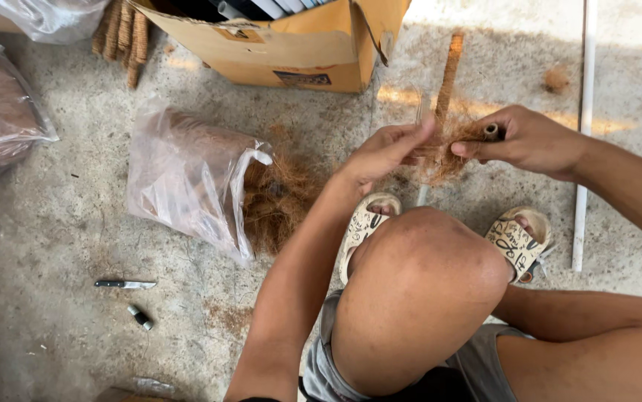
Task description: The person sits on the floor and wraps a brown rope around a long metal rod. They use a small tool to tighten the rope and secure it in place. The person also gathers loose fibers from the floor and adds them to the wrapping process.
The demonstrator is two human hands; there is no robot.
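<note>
Both hands pinch a frayed, reddish-brown coir tuft (444,149) around a stick.

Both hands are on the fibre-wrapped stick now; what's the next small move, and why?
Probably a slight turn of the stick with the right hand while the left hand presses the loose coir fibre down: strands hang free below the grip, and the upper stick already looks wrapped.

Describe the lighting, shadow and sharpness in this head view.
Head view: soft shade over most of the concrete floor; sunlit strip at top right, bleaching the white pipe; glare on the plastic bag; left hand, right hand and fibre bundle slightly soft; knife fairly crisp.
</note>
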